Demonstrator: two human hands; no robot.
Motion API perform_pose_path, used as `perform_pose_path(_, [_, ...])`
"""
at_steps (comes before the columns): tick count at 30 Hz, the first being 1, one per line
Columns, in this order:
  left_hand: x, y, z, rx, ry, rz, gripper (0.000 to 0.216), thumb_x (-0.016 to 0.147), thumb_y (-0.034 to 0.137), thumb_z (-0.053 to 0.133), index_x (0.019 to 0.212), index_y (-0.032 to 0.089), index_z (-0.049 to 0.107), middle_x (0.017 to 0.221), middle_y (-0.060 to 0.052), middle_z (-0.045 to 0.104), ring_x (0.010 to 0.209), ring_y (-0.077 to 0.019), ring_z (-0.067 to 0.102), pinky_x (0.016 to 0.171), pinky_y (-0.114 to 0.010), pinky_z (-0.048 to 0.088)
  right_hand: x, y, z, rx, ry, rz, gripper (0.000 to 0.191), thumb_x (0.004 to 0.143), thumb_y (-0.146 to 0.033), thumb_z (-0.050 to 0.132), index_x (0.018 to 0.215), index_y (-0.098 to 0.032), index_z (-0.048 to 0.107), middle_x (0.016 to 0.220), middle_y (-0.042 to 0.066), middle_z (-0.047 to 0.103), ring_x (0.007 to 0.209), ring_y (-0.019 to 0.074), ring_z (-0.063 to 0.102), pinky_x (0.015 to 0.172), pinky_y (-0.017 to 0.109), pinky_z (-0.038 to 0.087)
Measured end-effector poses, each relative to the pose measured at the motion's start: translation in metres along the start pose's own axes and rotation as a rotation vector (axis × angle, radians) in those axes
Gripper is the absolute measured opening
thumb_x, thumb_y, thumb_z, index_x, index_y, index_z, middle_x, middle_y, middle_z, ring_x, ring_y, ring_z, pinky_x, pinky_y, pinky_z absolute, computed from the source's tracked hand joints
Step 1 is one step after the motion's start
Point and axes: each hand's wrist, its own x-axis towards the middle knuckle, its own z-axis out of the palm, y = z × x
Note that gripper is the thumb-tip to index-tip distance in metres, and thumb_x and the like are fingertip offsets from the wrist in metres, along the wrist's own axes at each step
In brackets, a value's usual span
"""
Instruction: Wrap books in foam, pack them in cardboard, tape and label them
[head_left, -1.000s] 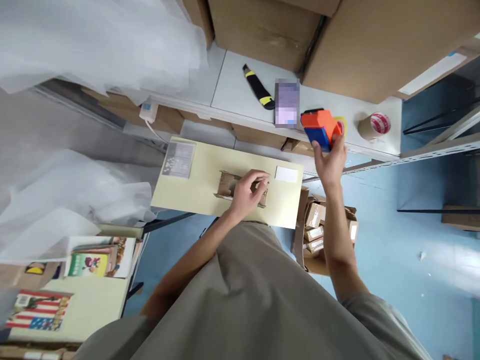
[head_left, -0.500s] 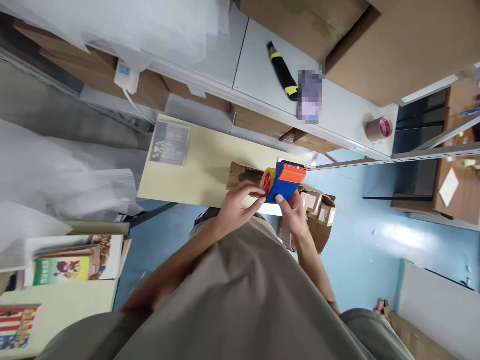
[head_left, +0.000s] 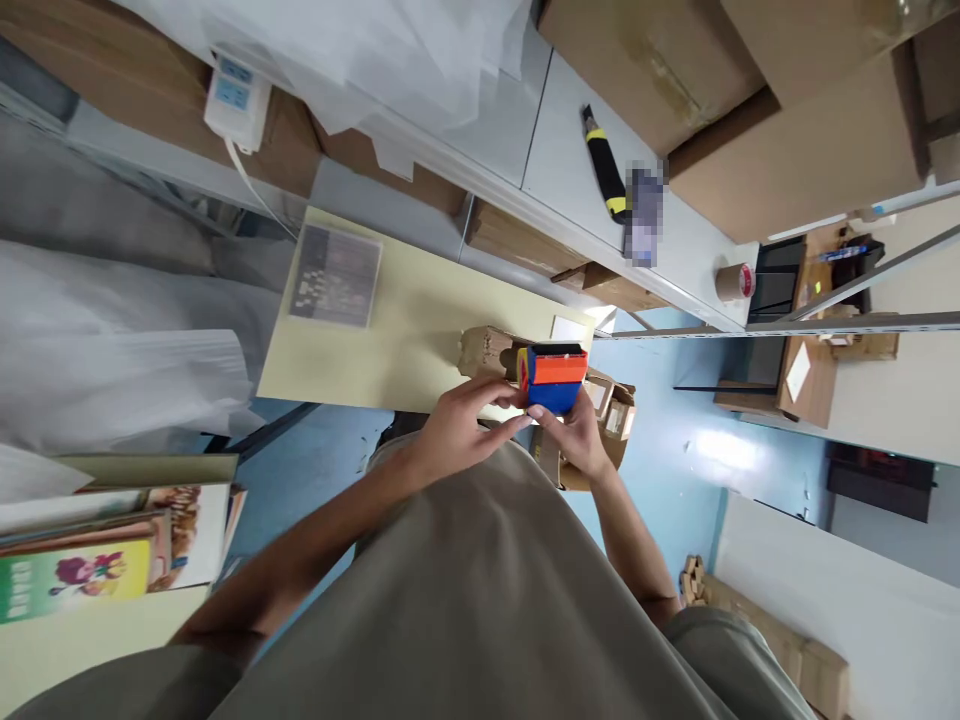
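Note:
My right hand [head_left: 576, 443] is closed round the blue handle of an orange and blue tape dispenser [head_left: 555, 376], held just above the near edge of a pale yellow table [head_left: 420, 330]. My left hand [head_left: 461, 432] is pinched at the dispenser's left side, by its tape roll. What its fingertips hold is too small to make out. Behind the dispenser a small brown cardboard box [head_left: 487, 352] lies on the table, partly hidden by it.
A clear sleeve of printed sheets [head_left: 335, 275] lies on the table's left. On the grey shelf [head_left: 555, 170] behind are a yellow-black utility knife [head_left: 604, 165], a tape roll [head_left: 733, 282] and large cartons [head_left: 795, 150]. An open carton of small boxes [head_left: 615, 420] stands on the blue floor.
My right hand has brought the tape dispenser from the shelf down to the small box. My left hand left the box top and joined it at the dispenser. The view has tilted.

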Motion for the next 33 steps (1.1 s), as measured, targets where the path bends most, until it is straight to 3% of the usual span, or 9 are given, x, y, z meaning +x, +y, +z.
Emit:
perform_pose_path(5, [0.016, 0.005, -0.037, -0.127, 0.039, -0.122, 0.038, 0.098, 0.047, 0.081, 0.130, 0.027, 0.078, 0.117, -0.007, 0.081, 0.096, -0.0220, 0.076, 0.088, -0.036, 0.064, -0.006, -0.018, -0.020, -0.304, -0.171, 0.040, 0.069, 0.086, -0.077, 0.087, 0.126, -0.026, 0.067, 0.103, 0.008, 0.079, 0.089, 0.0297, 0.073, 0.077, 0.044, 0.065])
perform_pose_path(9, [0.026, 0.009, -0.051, -0.144, 0.000, -0.091, 0.038, 0.096, 0.050, 0.085, 0.125, 0.026, 0.081, 0.117, -0.007, 0.080, 0.096, -0.0205, 0.076, 0.087, -0.034, 0.064, -0.007, -0.028, -0.030, -0.481, -0.282, 0.030, 0.065, 0.089, -0.073, 0.085, 0.129, -0.025, 0.067, 0.098, 0.007, 0.079, 0.082, 0.0278, 0.071, 0.072, 0.040, 0.062])
perform_pose_path(14, [0.029, 0.005, -0.056, -0.141, -0.056, -0.092, 0.027, 0.106, 0.047, 0.072, 0.111, 0.024, 0.083, 0.099, -0.005, 0.081, 0.085, -0.0175, 0.074, 0.080, -0.031, 0.061, -0.007, -0.038, -0.030, -0.595, -0.331, 0.010, 0.067, 0.093, -0.071, 0.082, 0.139, -0.026, 0.065, 0.102, 0.008, 0.080, 0.084, 0.0284, 0.072, 0.073, 0.040, 0.060])
perform_pose_path(19, [0.023, 0.004, -0.058, -0.166, -0.040, -0.148, 0.026, 0.103, 0.048, 0.076, 0.104, 0.023, 0.082, 0.091, -0.004, 0.079, 0.081, -0.0174, 0.071, 0.075, -0.030, 0.058, -0.005, -0.050, -0.027, -0.645, -0.343, 0.023, 0.064, 0.092, -0.066, 0.083, 0.138, -0.025, 0.066, 0.102, 0.007, 0.081, 0.083, 0.0271, 0.073, 0.075, 0.040, 0.060])
perform_pose_path(22, [0.021, 0.002, -0.059, -0.199, -0.031, -0.205, 0.028, 0.101, 0.050, 0.077, 0.103, 0.023, 0.081, 0.091, -0.004, 0.079, 0.081, -0.0181, 0.071, 0.075, -0.031, 0.058, -0.003, -0.055, -0.025, -0.686, -0.356, 0.048, 0.063, 0.091, -0.062, 0.084, 0.140, -0.025, 0.067, 0.101, 0.006, 0.082, 0.082, 0.0274, 0.074, 0.073, 0.039, 0.059])
perform_pose_path(27, [0.019, -0.009, -0.056, -0.219, 0.006, -0.255, 0.032, 0.099, 0.053, 0.080, 0.093, 0.021, 0.078, 0.085, -0.003, 0.077, 0.076, -0.0161, 0.066, 0.072, -0.030, 0.055, 0.002, -0.062, -0.022, -0.726, -0.379, 0.060, 0.082, 0.088, -0.064, 0.086, 0.155, -0.024, 0.062, 0.109, 0.009, 0.085, 0.090, 0.0314, 0.079, 0.076, 0.040, 0.060])
perform_pose_path(33, [0.015, -0.023, -0.053, -0.292, 0.052, -0.344, 0.048, 0.092, 0.069, 0.084, 0.094, 0.021, 0.079, 0.085, -0.004, 0.078, 0.073, -0.0155, 0.066, 0.068, -0.028, 0.055, 0.006, -0.068, -0.016, -0.779, -0.407, 0.093, 0.084, 0.088, -0.067, 0.087, 0.156, -0.026, 0.063, 0.110, 0.009, 0.086, 0.092, 0.0333, 0.080, 0.077, 0.041, 0.061])
